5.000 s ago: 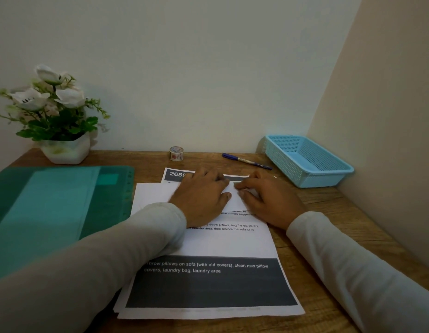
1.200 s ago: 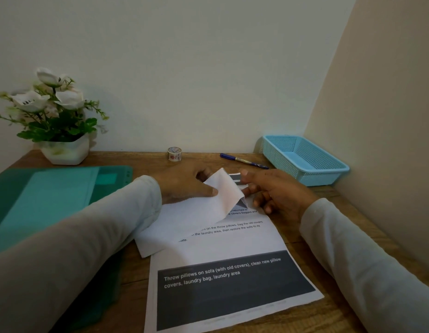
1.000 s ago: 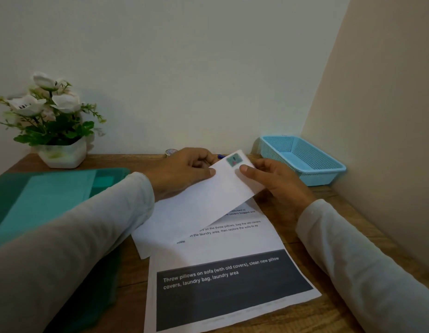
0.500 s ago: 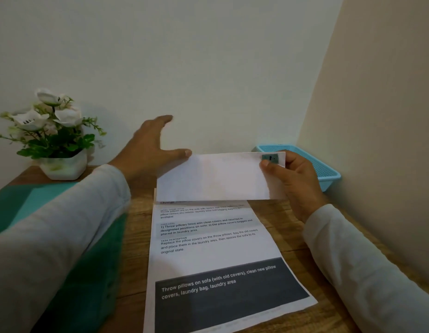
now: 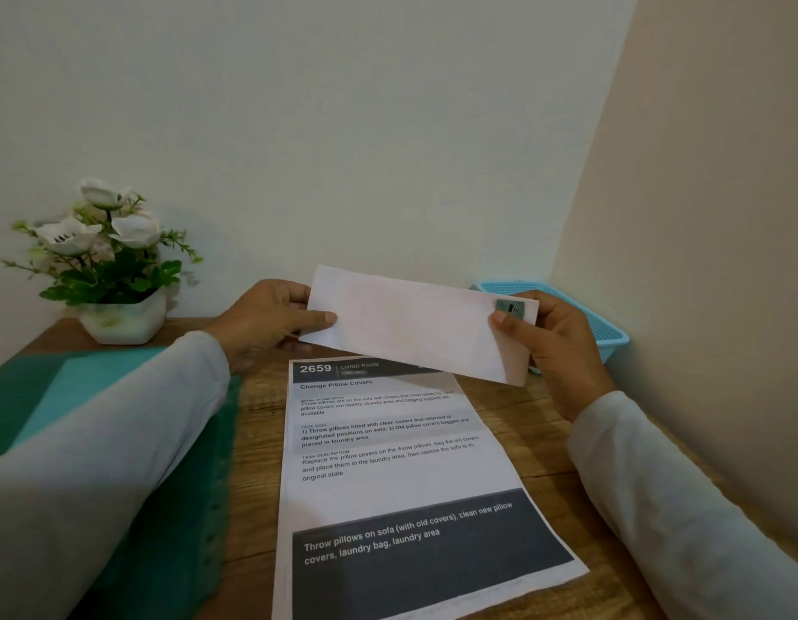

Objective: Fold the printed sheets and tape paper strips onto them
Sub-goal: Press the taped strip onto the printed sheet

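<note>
Well, a wooden desk fills the corner, with a green folder lying along its left side, partly under the left sleeve. Just right of the folder a printed sheet lies flat and unfolded, headed 2659, its dark band nearest the person. Above its far end a folded sheet is held off the desk, blank side showing, sloping down to the right. A plant with white flowers stands at the back left; a blue basket sits back right, partly behind the right hand. The left hand pinches the folded sheet's left end, thumb in front; the right hand grips its right end, thumb just below a small grey patch near the corner
</note>
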{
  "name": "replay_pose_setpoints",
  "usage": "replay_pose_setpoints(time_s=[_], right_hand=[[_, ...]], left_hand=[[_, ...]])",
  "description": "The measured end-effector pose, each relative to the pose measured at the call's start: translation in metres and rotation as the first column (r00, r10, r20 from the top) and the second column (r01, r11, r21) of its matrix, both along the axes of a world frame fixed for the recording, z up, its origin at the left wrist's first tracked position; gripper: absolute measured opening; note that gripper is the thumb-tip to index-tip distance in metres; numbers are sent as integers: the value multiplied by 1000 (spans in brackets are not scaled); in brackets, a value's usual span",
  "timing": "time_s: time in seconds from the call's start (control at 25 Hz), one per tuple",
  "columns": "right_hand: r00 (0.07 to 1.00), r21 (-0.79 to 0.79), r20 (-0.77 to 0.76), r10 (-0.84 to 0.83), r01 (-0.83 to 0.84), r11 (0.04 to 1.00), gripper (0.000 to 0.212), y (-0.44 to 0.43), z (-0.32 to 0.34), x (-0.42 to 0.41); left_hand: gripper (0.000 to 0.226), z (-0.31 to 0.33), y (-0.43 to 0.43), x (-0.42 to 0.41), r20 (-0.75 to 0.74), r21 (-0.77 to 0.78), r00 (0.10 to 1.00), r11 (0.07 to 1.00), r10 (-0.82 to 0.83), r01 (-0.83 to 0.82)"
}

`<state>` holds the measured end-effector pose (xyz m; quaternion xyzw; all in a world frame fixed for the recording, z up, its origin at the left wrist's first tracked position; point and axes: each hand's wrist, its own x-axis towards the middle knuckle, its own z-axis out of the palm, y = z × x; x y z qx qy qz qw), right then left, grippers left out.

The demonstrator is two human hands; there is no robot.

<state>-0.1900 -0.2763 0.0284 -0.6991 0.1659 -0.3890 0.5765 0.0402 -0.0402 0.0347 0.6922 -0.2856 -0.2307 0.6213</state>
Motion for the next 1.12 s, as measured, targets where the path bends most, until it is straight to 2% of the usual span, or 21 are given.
replay_pose_setpoints(time_s=[0.16, 0.24, 0.36, 0.68, 0.8, 0.84, 0.92, 1.04, 1.12], right_hand=[[988, -173, -154, 26, -53, 984, 2, -2, 5, -11], [972, -256, -236, 9, -71, 964, 5, -3, 5, -19], [955, -292, -295, -10, -80, 953, 10, 2, 3, -31], [983, -138, -166, -76, 53, 989, 14, 15, 2, -68], [982, -98, -109, -155, 145, 985, 15, 10, 2, -85], [979, -70, -88, -184, 178, 981, 16, 5, 3, -89], [966, 6, -51, -255, 256, 967, 16, -9, 5, -98], [939, 120, -52, -341, 345, 931, 17, -34, 2, -102], [925, 167, -84, -370, 379, 910, 17, -47, 0, -101]], left_hand=[[20, 0, 1, 3, 134, 27, 988, 996, 80, -84], [19, 3, 1, 2, 204, 21, 975, 995, 93, -100], [27, 11, 2, -4, 289, -2, 950, 993, 114, -119], [56, 30, -2, -38, 446, -106, 866, 974, 225, -199], [65, 34, -9, -52, 402, -213, 875, 957, 270, -197], [64, 34, -12, -56, 387, -222, 891, 962, 239, -162], [52, 29, -22, -68, 424, -147, 901, 988, 95, -35], [26, 5, -39, -85, 600, 59, 792, 994, -110, 94], [21, -16, -49, -89, 682, 186, 698, 975, -219, 125]])
